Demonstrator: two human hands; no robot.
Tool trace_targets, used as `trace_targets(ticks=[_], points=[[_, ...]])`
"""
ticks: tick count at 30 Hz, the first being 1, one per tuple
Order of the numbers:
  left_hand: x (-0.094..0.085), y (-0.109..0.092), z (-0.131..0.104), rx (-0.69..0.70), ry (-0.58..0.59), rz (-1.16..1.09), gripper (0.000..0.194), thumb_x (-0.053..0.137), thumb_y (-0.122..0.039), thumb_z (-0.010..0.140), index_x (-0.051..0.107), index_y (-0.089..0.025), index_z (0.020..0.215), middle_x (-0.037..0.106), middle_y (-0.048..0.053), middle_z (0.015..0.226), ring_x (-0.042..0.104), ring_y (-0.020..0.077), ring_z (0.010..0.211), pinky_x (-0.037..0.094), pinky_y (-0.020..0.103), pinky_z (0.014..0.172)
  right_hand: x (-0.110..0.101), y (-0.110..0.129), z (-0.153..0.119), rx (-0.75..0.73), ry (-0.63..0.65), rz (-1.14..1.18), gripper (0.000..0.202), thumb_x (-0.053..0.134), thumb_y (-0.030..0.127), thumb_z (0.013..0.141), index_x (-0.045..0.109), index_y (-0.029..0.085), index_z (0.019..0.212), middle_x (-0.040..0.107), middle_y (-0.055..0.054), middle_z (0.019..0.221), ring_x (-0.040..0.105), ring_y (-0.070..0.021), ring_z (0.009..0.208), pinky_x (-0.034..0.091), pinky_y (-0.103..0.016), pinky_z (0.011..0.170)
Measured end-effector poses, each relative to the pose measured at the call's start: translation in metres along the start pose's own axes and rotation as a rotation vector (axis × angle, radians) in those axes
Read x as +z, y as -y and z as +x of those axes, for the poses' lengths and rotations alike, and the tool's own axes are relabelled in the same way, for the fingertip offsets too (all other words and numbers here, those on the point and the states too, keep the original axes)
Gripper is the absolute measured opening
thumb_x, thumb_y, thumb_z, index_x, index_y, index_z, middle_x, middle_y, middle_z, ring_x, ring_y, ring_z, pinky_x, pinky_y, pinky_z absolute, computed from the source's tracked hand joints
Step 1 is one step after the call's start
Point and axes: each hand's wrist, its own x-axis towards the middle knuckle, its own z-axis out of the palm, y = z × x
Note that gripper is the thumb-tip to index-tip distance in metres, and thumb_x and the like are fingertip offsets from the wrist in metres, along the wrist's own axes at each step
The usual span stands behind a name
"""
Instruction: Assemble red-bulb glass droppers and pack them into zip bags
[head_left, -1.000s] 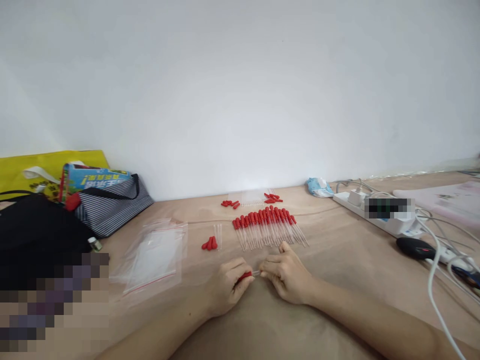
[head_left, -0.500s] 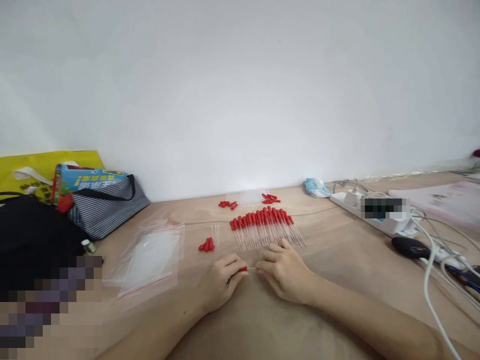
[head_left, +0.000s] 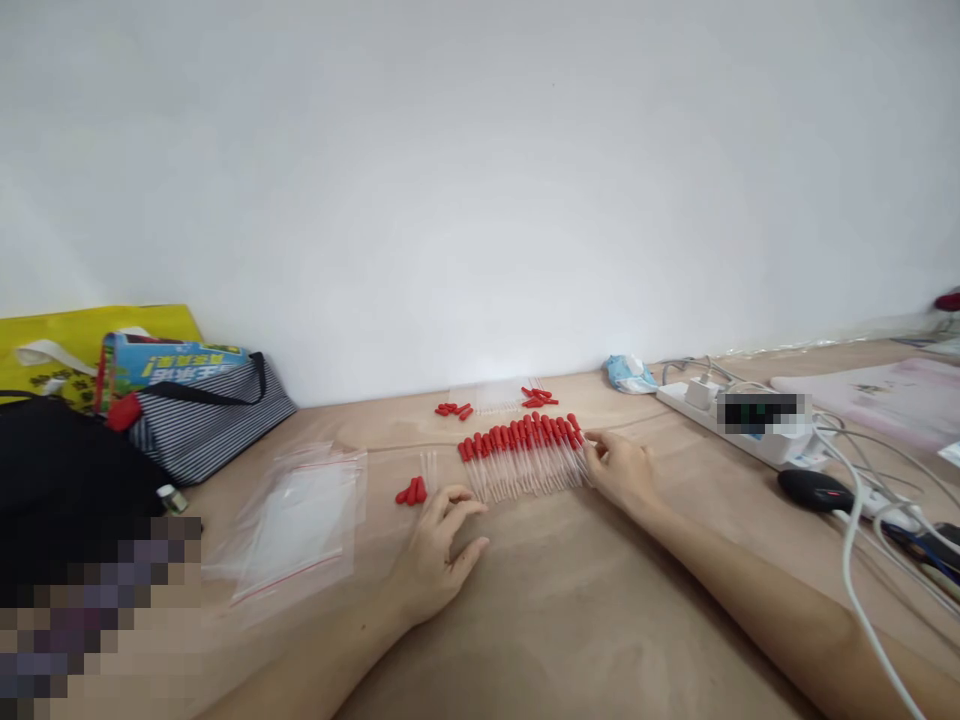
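Note:
Several glass droppers [head_left: 525, 465] with red rubber bulbs lie side by side in a row, tips toward me. At the right end of that row, my right hand [head_left: 622, 468] has its fingers closed on a dropper [head_left: 575, 428], whose red bulb shows just left of the fingertips. My left hand [head_left: 442, 555] is open and holds nothing, thumb and fingers apart, resting near the row's left end. Close beyond it lie a few loose red bulbs [head_left: 411, 490] and some bare glass tubes [head_left: 428, 470].
More red bulbs [head_left: 454, 410] and tubes lie by the wall. Clear zip bags [head_left: 300, 525] are at left, beside a striped bag [head_left: 217, 415]. On the right are a power strip [head_left: 735, 425], white cables [head_left: 847, 570] and a blue mask [head_left: 628, 374].
My right hand has moved right and away from me with the dropper, to the row's right end. My left hand has let go of the red bulb and opened.

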Motion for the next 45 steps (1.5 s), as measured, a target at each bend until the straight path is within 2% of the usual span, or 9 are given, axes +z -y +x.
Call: trace_targets(ticks=[7, 16, 22, 25, 29, 32, 37, 41, 45], points=[[0.006, 0.007, -0.002, -0.011, 0.02, 0.009, 0.016, 0.052, -0.016, 0.074, 0.054, -0.021, 0.089, 0.048, 0.006, 0.1, 0.048, 0.0215, 0.093, 0.041, 0.038, 0.081, 0.007, -0.001, 0.001, 0.03, 0.052, -0.04, 0.027, 0.043, 0.024, 0.076, 0.06, 0.021, 0.097, 0.066, -0.002, 0.071, 0.058, -0.0201, 0.072, 0.026, -0.033, 0.07], [0.001, 0.0, 0.001, -0.03, 0.046, 0.009, 0.013, 0.053, -0.015, 0.074, 0.056, -0.021, 0.085, 0.049, 0.006, 0.099, 0.049, 0.0217, 0.093, 0.042, 0.038, 0.08, 0.013, 0.001, 0.001, 0.002, 0.057, -0.099, 0.026, 0.043, 0.025, 0.076, 0.06, 0.019, 0.095, 0.066, -0.004, 0.076, 0.058, -0.0214, 0.077, 0.026, -0.033, 0.069], [0.005, 0.001, 0.0, -0.019, 0.038, 0.023, 0.011, 0.053, -0.015, 0.073, 0.056, -0.02, 0.083, 0.05, 0.006, 0.096, 0.049, 0.0211, 0.092, 0.042, 0.036, 0.079, 0.014, -0.001, 0.0, -0.016, 0.062, -0.102, 0.023, 0.044, 0.027, 0.077, 0.061, 0.02, 0.09, 0.066, -0.004, 0.075, 0.057, -0.0216, 0.077, 0.026, -0.032, 0.069], [0.002, 0.001, 0.002, -0.047, 0.001, 0.09, 0.008, 0.052, -0.018, 0.075, 0.056, -0.02, 0.081, 0.051, 0.005, 0.091, 0.05, 0.0212, 0.088, 0.042, 0.037, 0.077, 0.015, -0.003, 0.0, -0.026, 0.041, -0.104, 0.022, 0.044, 0.027, 0.076, 0.061, 0.02, 0.089, 0.065, -0.004, 0.075, 0.057, -0.0215, 0.077, 0.026, -0.032, 0.068], [-0.016, 0.015, 0.014, -0.172, -0.117, 0.223, 0.007, 0.048, -0.022, 0.076, 0.052, -0.018, 0.072, 0.052, 0.004, 0.078, 0.051, 0.0219, 0.08, 0.042, 0.037, 0.072, 0.013, 0.001, -0.003, -0.099, -0.023, -0.063, 0.022, 0.043, 0.026, 0.077, 0.06, 0.019, 0.089, 0.065, -0.003, 0.073, 0.056, -0.0198, 0.076, 0.024, -0.031, 0.066], [-0.032, 0.038, 0.021, -0.341, -0.153, 0.211, 0.006, 0.049, -0.023, 0.073, 0.051, -0.017, 0.074, 0.055, 0.005, 0.079, 0.052, 0.0227, 0.08, 0.042, 0.036, 0.071, 0.01, 0.013, -0.012, -0.244, -0.056, -0.003, 0.019, 0.043, 0.021, 0.077, 0.06, 0.019, 0.087, 0.064, -0.002, 0.076, 0.056, -0.0172, 0.075, 0.023, -0.03, 0.067], [-0.041, 0.072, 0.019, -0.561, -0.013, -0.103, 0.029, 0.058, -0.029, 0.062, 0.051, -0.015, 0.087, 0.057, 0.006, 0.086, 0.056, 0.0222, 0.082, 0.045, 0.034, 0.07, 0.018, 0.045, -0.037, -0.548, -0.061, 0.026, 0.016, 0.045, 0.021, 0.078, 0.06, 0.02, 0.081, 0.064, -0.002, 0.077, 0.052, -0.0158, 0.073, 0.02, -0.031, 0.067], [-0.037, 0.073, 0.016, -0.603, 0.067, -0.254, 0.034, 0.056, -0.016, 0.055, 0.05, -0.015, 0.088, 0.059, 0.004, 0.079, 0.058, 0.0187, 0.074, 0.047, 0.031, 0.068, 0.031, 0.073, -0.049, -0.623, -0.026, 0.027, 0.015, 0.046, 0.021, 0.077, 0.061, 0.02, 0.074, 0.063, -0.002, 0.068, 0.049, -0.0146, 0.067, 0.019, -0.031, 0.064], [-0.03, 0.063, 0.017, -0.553, 0.093, -0.362, 0.032, 0.051, -0.013, 0.055, 0.049, -0.015, 0.087, 0.06, 0.005, 0.082, 0.059, 0.0183, 0.077, 0.048, 0.03, 0.067, 0.039, 0.108, -0.042, -0.571, 0.086, 0.011, 0.019, 0.044, 0.023, 0.077, 0.062, 0.019, 0.071, 0.064, -0.004, 0.068, 0.051, -0.0164, 0.071, 0.02, -0.033, 0.067]])
